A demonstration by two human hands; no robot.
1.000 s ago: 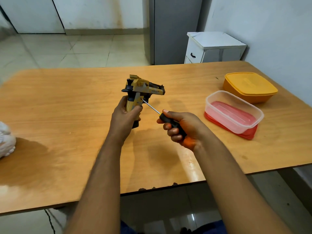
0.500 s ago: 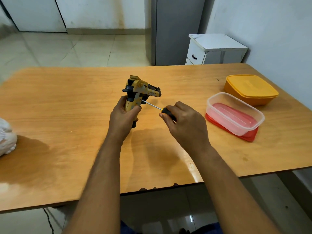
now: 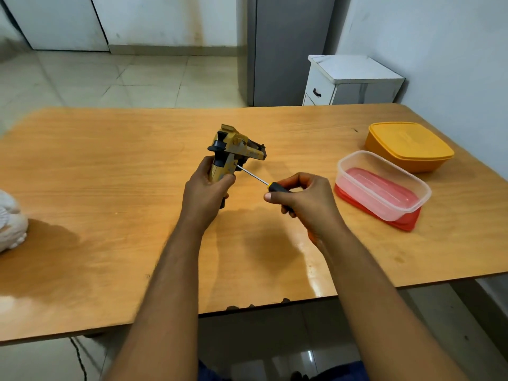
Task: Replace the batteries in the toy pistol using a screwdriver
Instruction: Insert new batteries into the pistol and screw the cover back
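Head view: we're gripping the toy pistol (image 3: pixel 233 152) at centre frame in our left hand (image 3: pixel 204 192), fingers wrapped round the grip, barrel pointing right, the whole thing raised above the table (image 3: pixel 110 188).
Right hand: our right hand (image 3: pixel 305 200) is pinching the screwdriver (image 3: pixel 270 187) by its black handle, fingers curled tight on it, with the shaft running up-left so the tip is sitting on the side of the grip, just above our left thumb.
Stage, we're guessing: we're working the cover screw, and no batteries are showing anywhere yet.
Slip risk: if we're leaning in at this slant and not square to the screw, the tip is probably going to pop out and skate straight into our left thumb, since that's parked right beside it.
Stripping risk: a small screw plus a tilted driver means we're likely chewing up the head.
Lost screw: with the toy held in the air, a freed screw is going to drop and bounce off the table edge.
Around us: a clear tub (image 3: pixel 384 185) sitting on a red lid and an orange lidded box (image 3: pixel 409 145) are resting at right of frame, well apart from our hands; something white (image 3: pixel 11 229) is poking in at the left edge.
In the way: nothing is crowding the hands.
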